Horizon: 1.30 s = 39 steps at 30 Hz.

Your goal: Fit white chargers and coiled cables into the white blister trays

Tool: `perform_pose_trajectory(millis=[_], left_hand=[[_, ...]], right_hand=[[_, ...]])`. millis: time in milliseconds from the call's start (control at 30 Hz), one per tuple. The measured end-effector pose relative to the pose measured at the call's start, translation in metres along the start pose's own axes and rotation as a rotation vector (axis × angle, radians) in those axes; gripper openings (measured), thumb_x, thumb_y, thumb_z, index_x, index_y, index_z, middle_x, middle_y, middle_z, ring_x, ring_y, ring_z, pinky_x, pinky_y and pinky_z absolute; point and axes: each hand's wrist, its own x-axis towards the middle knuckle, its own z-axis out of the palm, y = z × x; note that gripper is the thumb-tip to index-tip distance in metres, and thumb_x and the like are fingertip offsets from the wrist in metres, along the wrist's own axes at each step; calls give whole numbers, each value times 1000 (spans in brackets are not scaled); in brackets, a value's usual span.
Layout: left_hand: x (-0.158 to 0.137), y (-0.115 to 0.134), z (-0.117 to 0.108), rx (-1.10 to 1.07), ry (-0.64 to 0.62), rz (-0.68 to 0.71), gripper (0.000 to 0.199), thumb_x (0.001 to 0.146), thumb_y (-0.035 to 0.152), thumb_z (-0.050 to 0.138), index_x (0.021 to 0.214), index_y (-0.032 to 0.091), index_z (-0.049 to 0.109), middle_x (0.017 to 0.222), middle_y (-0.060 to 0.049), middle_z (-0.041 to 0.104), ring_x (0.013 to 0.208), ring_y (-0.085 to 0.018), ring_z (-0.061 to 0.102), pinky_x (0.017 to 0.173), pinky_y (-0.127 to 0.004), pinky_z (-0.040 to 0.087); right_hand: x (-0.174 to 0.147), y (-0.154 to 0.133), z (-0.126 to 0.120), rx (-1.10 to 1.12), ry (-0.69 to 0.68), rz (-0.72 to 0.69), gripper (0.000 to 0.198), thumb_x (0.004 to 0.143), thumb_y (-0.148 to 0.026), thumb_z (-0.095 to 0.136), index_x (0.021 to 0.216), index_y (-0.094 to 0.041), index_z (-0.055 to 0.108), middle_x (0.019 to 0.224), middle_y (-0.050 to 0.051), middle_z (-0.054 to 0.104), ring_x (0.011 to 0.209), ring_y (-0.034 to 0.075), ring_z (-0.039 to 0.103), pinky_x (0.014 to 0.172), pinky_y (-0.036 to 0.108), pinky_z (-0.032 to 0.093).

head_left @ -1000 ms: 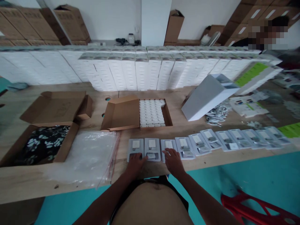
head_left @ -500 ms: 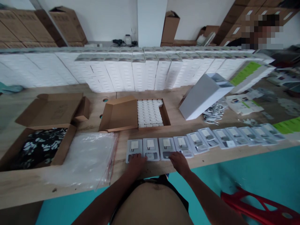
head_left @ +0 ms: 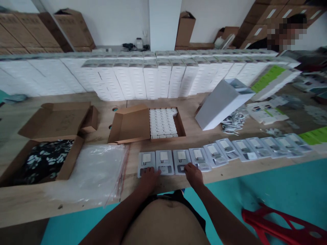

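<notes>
A row of grey plastic trays stands along the table's front edge, each with a white rectangular piece in its upper part. My left hand (head_left: 150, 177) lies over the lower end of the leftmost tray (head_left: 146, 158), fingers spread, its thumb near the second tray (head_left: 164, 157). Bent together, the fingers of my right hand (head_left: 194, 175) are at the lower compartment of the third tray (head_left: 181, 156). A small pale piece (head_left: 182, 168) shows beside those fingertips; whether they grip it is unclear. To the right of this hand is the fourth tray (head_left: 197, 155).
Behind the trays stands an open carton of white pieces (head_left: 163, 122). Clear plastic bags (head_left: 99, 166) and a carton with dark patterned contents (head_left: 48, 156) are at left. A tall white box (head_left: 217, 105) leans beside a cable pile (head_left: 232, 122). Stacked white boxes (head_left: 150, 80) line the back.
My right hand's fingers have drawn together at the third tray's lower compartment, where a small pale piece now shows. My left hand stays nearly still.
</notes>
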Motion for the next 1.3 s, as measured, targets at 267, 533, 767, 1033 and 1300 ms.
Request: perform_pose_trajectory(millis=[267, 533, 767, 1033, 1300], left_hand=[[0, 3, -3, -8, -21, -12, 50, 82, 27, 56, 132, 32, 50, 119, -13, 53, 113, -34, 47, 93, -52, 38], [-1, 4, 1, -33, 3, 6, 53, 80, 32, 61, 132, 34, 50, 120, -13, 53, 113, -34, 48, 90, -49, 40], [4, 10, -2, -30, -8, 14, 56, 77, 30, 64, 132, 33, 51, 121, -15, 53, 114, -36, 49, 90, -49, 41], [6, 12, -8, -8, -32, 20, 56, 77, 28, 61, 132, 33, 51, 120, -14, 54, 113, -35, 50, 88, -48, 42], [4, 8, -11, 0, -30, 31, 62, 80, 27, 59, 139, 37, 43, 119, -13, 55, 111, -34, 52, 89, -47, 41]], right_hand=[[8, -6, -5, -20, -97, -132, 23, 88, -23, 54, 73, -19, 71, 83, 8, 68, 87, 23, 58, 73, 33, 35], [-10, 0, -20, 110, 147, -128, 19, 90, -24, 52, 87, -21, 70, 95, 7, 65, 97, 22, 54, 87, 34, 37], [-24, 62, -19, 24, 334, 68, 31, 90, -21, 48, 117, -19, 64, 122, 10, 63, 115, 25, 52, 97, 39, 35], [-36, 77, 21, 36, 182, 44, 28, 95, -20, 43, 105, -23, 69, 115, 6, 69, 110, 19, 60, 103, 40, 31], [-39, 74, 10, 111, 280, 59, 30, 92, -14, 43, 108, -21, 68, 113, 6, 70, 110, 19, 60, 108, 42, 28]])
